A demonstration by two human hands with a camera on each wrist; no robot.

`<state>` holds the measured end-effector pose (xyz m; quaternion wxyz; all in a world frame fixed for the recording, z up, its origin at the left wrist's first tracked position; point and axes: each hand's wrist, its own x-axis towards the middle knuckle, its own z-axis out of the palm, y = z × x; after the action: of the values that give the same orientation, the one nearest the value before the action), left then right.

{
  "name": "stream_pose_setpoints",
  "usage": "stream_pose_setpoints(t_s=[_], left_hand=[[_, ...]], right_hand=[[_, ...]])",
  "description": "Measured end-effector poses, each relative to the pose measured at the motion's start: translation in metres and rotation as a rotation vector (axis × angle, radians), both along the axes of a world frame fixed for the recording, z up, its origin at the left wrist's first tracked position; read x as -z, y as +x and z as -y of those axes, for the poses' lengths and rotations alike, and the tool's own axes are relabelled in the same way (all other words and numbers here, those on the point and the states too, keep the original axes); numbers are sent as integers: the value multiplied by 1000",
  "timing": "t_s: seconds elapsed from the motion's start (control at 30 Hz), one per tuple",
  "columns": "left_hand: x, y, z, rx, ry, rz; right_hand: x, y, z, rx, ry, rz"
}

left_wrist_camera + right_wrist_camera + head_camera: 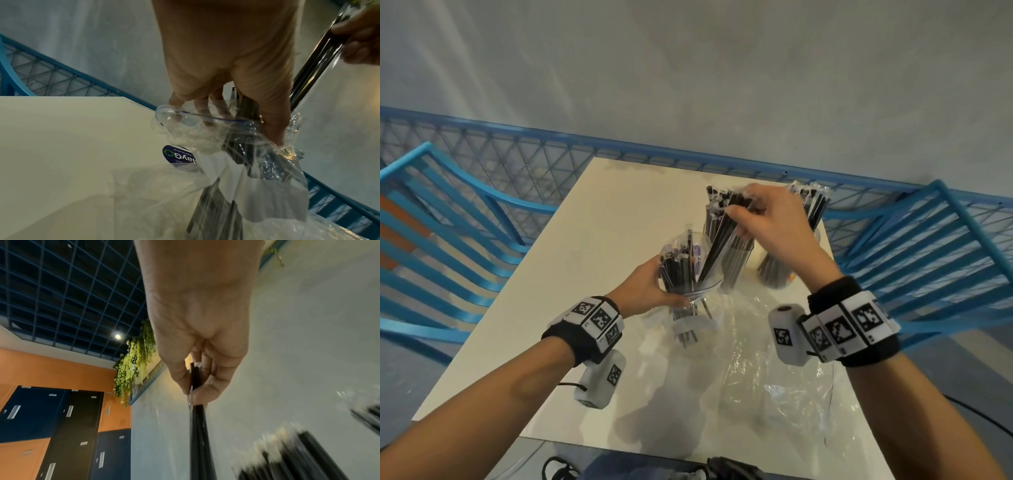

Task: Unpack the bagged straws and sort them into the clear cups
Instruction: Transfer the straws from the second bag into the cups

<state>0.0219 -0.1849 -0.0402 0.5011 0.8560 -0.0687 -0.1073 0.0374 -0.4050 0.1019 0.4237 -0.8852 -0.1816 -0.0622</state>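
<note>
My left hand (667, 285) grips a clear zip bag (683, 274) of black wrapped straws just below its mouth, holding it upright above the white table (592, 240). In the left wrist view, that left hand (236, 113) closes round the bag's neck (257, 181). Up and to the right, my right hand (743, 206) pinches a few black straws (717, 245) whose lower ends are still inside the bag's mouth. From the right wrist, thumb and fingers (200, 391) squeeze these straws (200, 434). Two clear cups (736, 265) (777, 270) behind hold several straws.
A crumpled empty clear plastic bag (774, 363) lies on the table in front of the cups. Blue slatted chairs stand at the left (448, 246) and the right (928, 260). A blue mesh fence (551, 157) and a grey wall run behind the table.
</note>
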Motion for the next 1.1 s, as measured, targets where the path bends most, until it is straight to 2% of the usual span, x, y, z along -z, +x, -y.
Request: stream_pose_setpoints(t_s=[0.17,0.4,0.5,0.6,0.77,1.1], left_hand=[[0,0,-1,-6,8,5],[1,-1,-1,-19,18,12],[0,-2,-1,-19,20,9],[0,-2,-1,-25,1,-9],[0,-5,1,-39,-2,-10],[-1,-6,-1,-48,13,-12]], right_hand=[[-49,8,23,0,113,49],[-96,10,69,-11,241,158],[-119,12,98,49,296,218],[-129,27,133,142,301,189],[-97,69,165,328,108,169],[9,118,124,418,-209,4]])
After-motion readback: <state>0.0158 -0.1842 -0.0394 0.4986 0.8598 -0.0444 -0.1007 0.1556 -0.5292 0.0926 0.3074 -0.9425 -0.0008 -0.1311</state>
